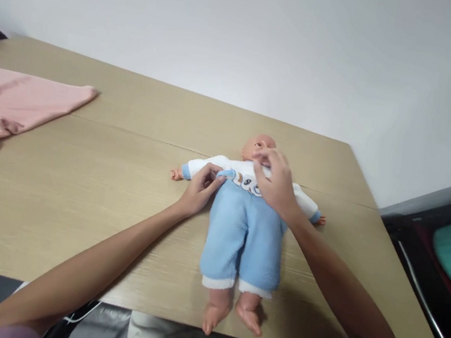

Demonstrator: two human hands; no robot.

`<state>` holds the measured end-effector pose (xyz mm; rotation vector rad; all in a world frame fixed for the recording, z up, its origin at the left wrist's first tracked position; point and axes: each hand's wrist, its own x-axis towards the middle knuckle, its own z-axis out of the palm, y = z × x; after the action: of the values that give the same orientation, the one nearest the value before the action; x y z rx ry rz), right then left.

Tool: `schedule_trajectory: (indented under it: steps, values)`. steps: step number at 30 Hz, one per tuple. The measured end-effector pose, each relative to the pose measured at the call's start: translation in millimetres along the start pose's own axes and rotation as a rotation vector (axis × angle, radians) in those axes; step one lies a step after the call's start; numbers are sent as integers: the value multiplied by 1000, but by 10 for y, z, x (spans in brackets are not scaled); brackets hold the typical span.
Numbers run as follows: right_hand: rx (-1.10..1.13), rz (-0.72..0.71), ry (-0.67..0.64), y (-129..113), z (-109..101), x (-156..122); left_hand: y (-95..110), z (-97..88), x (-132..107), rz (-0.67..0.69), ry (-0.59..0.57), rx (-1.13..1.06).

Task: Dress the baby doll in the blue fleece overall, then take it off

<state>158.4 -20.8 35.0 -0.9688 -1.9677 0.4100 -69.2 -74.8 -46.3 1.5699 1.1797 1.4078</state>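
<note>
Your doll point(249, 210) lies face up on the bench point(121, 174), its arms spread and its bare feet towards you, over the near edge. It wears a white top point(226, 162) and light-blue trousers point(226, 232) with white cuffs. Your left hand point(204, 187) is at the doll's waist, thumb and fingers nearly closed on a small light-blue flap point(227, 174). Your right hand point(274, 178) is over the doll's chest and chin, fingers curled, with a gap between them and the thumb; you can't tell whether it touches the cloth. Well left of the doll, a pink cloth point(15, 105) lies spread out.
</note>
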Motion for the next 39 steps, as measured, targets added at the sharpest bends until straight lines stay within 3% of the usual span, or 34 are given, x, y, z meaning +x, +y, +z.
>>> schedule_trajectory:
  steps: [3, 5, 8, 10, 14, 18, 21, 24, 29, 32, 35, 39]
  values:
    - [-78, -41, -305, 13, 351, 628, 0, -8, -37, 90, 19, 57]
    - [-80, -101, -623, 64, 615, 948, -10, -12, -56, 159, 26, 74]
    - [-102, -232, -1033, 85, 950, 1174, -43, -13, -71, 263, 53, 97]
    - [-147, -252, -1123, 56, 1081, 1175, -63, -12, -75, 322, 74, 114]
    - [-188, -240, -1091, 4, 1061, 1034, -60, -19, -78, 391, 89, 146]
    - [54, -186, -839, 62, 767, 895, -51, -34, -113, 469, 97, 194]
    - [242, -151, -652, 151, 528, 794, -84, -45, -170, 534, 194, 367]
    - [288, -172, -606, 197, 384, 693, -126, -61, -204, 605, 312, 483]
    - [165, -294, -519, 145, 355, 598, -184, -85, -172, 753, 205, 287]
    - [62, -311, -539, 108, 367, 576, -242, -57, -160, 670, 212, 165]
    - [-16, -308, -540, 68, 332, 524, -270, -1, -147, 447, 324, -6]
    - [-55, -110, -462, -34, 169, 398, -196, 55, -102, 218, 352, -98]
